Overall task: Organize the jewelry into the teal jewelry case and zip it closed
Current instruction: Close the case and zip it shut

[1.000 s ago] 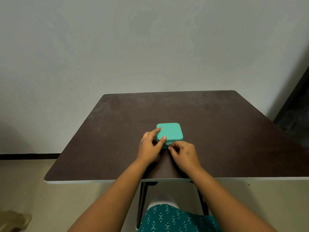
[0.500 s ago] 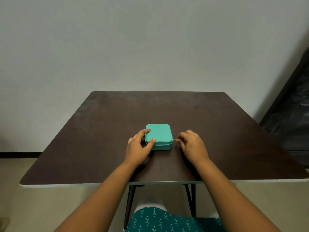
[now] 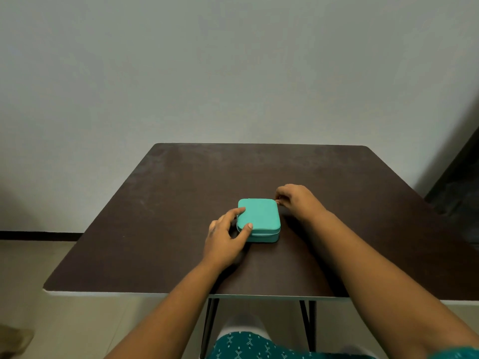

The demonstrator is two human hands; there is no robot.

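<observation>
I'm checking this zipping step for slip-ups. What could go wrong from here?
The left hand steadies the teal jewelry case only at its near-left corner, so the case might swivel or slide on the smooth table. The right hand pinches something small at the far-right corner, probably the zipper pull; it could slip free. Whether the zip is fully shut cannot be seen.

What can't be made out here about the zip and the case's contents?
- Jewelry: hidden in the head view; the teal jewelry case has its lid down.
- Zipper pull: too small and covered by the right hand at the far right corner.
- Zip's left side: hidden by the left hand resting there.
- Zip's far side: hidden by the lid.
</observation>
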